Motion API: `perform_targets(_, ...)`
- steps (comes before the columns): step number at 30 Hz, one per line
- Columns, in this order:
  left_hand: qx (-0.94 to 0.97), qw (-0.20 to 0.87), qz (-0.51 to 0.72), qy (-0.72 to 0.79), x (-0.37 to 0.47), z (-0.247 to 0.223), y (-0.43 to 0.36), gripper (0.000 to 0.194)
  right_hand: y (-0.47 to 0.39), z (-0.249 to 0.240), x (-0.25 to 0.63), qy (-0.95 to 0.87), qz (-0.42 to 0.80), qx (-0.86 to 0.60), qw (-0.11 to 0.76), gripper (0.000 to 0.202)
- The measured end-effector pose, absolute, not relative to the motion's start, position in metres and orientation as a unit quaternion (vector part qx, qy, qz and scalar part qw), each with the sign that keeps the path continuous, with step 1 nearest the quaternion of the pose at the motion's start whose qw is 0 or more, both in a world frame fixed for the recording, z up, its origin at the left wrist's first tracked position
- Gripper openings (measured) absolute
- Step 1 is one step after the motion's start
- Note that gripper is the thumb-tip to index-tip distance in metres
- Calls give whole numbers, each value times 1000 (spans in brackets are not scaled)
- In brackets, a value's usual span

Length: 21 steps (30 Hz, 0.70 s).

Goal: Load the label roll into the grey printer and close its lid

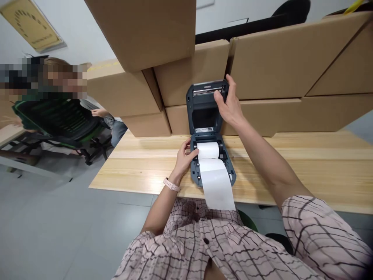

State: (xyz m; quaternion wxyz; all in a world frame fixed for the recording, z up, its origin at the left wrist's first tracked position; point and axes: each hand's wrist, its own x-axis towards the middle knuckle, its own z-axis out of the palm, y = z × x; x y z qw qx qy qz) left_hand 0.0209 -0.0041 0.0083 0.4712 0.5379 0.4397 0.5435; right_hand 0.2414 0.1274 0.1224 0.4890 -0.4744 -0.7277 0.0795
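A dark grey label printer (195,171) stands on the wooden table with its lid (205,107) raised. Inside lies a white paper roll (208,149), and its loose strip (218,186) runs forward over the front of the printer and past the table edge. My right hand (230,103) grips the upper right edge of the lid, thumb on the inner side and fingers behind. My left hand (185,157) holds the left side of the printer body, its thumb near the left end of the roll and its other fingers along the outer wall.
Cardboard boxes (268,62) are stacked along the back of the wooden table (140,163). One box (151,31) juts forward above the others, left of the lid. At far left, people sit near a black chair (58,116).
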Motion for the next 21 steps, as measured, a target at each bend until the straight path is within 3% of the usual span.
perform_targets(8, 536, 492, 530, 436, 16, 7, -2, 78, 78, 121, 266, -735, 51, -465, 491, 79)
perform_targets(12, 548, 487, 519, 440, 16, 7, 0, 80, 11, 104, 286, -754, 52, -479, 447, 36)
perform_targets(14, 562, 483, 505, 443, 15, 8, 2, 83, -3, 97, 282, -811, 85, -439, 378, 30)
perform_targets(17, 592, 474, 470, 452, 13, 14, 6, 95, 8, 96, 262, -882, 117, -397, 225, 43)
perform_targets(21, 668, 404, 375, 499, 10, 30, 7, 107, 48, 100, 229, -908, 145, -393, -5, 92)
